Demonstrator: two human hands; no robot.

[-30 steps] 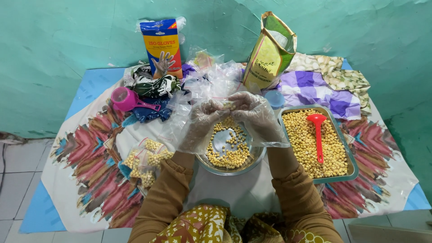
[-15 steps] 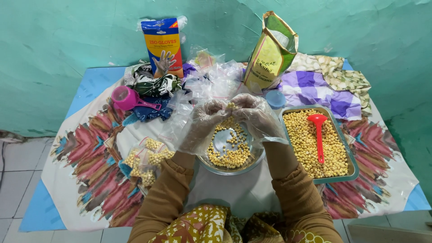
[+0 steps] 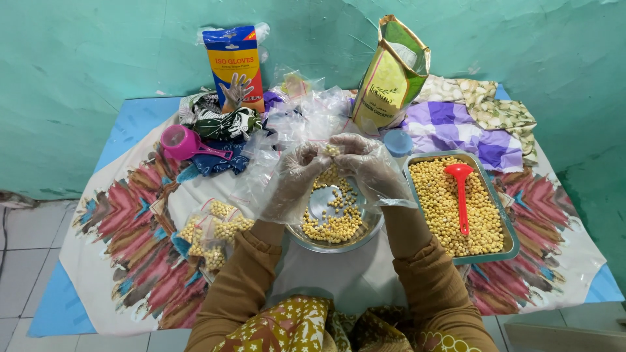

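Currently both gloved hands, left hand and right hand, pinch a small chickpea bag above the steel bowl; a loose grip risks chickpeas spilling beyond the bowl.

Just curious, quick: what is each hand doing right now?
Left hand: gloved, fingers pinched on a small bag of chickpeas.
Right hand: gloved, pinching the same bag.

Thin clear plastic gloves on left hand and right hand, shiny metal bowl, dull metal tray, glossy red plastic scoop, matt printed cloth, crinkled clear plastic bags
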